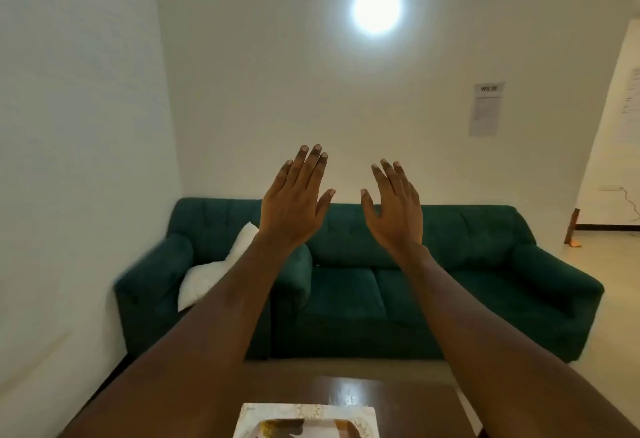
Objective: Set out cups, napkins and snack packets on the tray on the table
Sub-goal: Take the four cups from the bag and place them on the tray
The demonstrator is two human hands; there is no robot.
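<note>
Both arms are stretched out in front of me at chest height, backs of the hands toward the camera. My left hand (294,202) is open with fingers spread and holds nothing. My right hand (393,209) is open too, fingers up, also with nothing in it. At the bottom edge, a dark brown glossy table (408,403) shows between my forearms. On it lies a white patterned box with an oval opening (304,418), cut off by the frame. No tray, cups, napkins or snack packets show in this view.
A dark green sofa (363,285) stands against the white wall behind the table, with a white cushion (211,275) on its left seat. A wall lamp (377,8) glows above. A paper notice (486,108) hangs at right; open floor lies far right.
</note>
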